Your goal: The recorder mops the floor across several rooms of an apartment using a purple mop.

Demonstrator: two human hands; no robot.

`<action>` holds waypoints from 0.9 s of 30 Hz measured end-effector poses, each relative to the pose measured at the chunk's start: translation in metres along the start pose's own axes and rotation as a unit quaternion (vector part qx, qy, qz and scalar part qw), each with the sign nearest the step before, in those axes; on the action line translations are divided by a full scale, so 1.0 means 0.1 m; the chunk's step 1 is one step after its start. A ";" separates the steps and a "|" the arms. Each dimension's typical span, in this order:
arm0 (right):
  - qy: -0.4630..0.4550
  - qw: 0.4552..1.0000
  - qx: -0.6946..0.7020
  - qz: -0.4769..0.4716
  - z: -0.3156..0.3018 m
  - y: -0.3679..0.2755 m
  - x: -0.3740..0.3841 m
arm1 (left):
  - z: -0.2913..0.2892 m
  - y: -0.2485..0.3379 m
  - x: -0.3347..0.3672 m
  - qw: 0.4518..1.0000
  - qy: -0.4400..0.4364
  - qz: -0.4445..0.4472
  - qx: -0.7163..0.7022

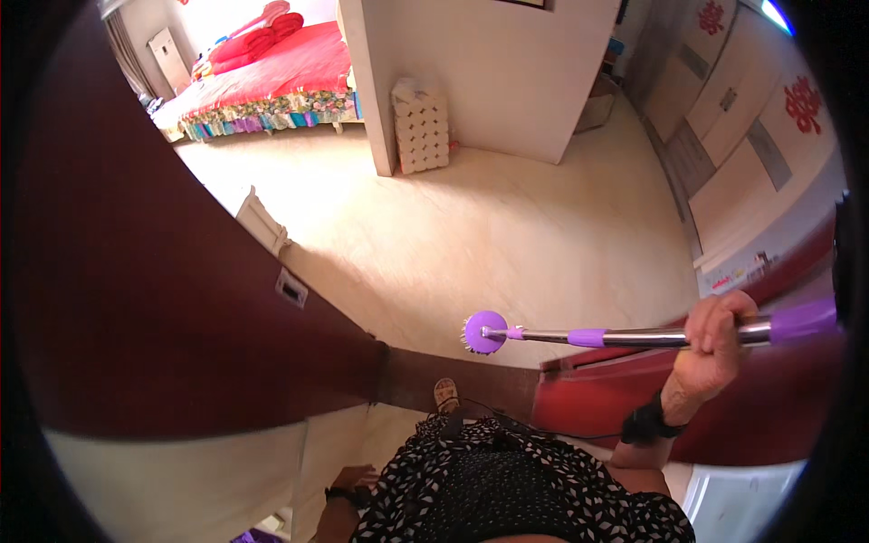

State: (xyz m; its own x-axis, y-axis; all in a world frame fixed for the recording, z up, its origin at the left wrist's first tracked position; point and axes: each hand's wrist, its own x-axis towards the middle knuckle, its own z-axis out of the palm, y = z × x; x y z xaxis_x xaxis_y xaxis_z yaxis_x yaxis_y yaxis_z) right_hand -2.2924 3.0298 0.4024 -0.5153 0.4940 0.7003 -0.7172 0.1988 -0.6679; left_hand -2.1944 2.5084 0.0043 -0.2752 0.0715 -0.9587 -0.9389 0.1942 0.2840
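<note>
My right hand [715,342] is closed around the shiny metal pole of a spin mop [634,338] with purple collars. The pole lies almost level across the view, and its round purple head [485,332] with short white fringe is at the left end, over the floor just past the doorway. A purple grip section continues to the right of my hand. Low beside my body, my left hand [357,477] hangs in shadow with its fingers loosely stretched out, apart from the mop and holding nothing that I can see.
A dark red door frame [181,271] stands at left, and a red door [615,389] at right. Beyond the dark threshold [453,378] lies pale floor [507,244]. A wrapped white pack [422,131] leans by the wall, a red-covered bed [290,68] stands far left, wardrobes [724,118] far right.
</note>
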 end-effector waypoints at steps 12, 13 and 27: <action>-0.087 0.991 0.093 0.039 0.74 2.44 1.56 | 0.09 1.50 1.00 0.993 0.044 0.010 -0.111; -0.093 0.987 0.119 0.056 0.92 2.73 1.69 | 0.06 1.30 1.00 0.985 0.040 0.051 -0.159; -0.243 0.924 0.238 0.175 3.47 5.06 2.80 | 1.37 3.12 0.33 0.896 0.188 -0.067 -0.396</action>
State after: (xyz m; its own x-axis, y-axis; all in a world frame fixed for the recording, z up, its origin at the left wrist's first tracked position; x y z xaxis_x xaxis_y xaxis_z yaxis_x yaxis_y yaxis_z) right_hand -2.9626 2.9749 0.3476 -0.8216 -0.0042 0.5700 -0.5322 -0.3525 -0.7697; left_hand -2.4676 2.7056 0.0633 -0.0584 -0.2642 -0.9627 -0.7794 -0.5905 0.2093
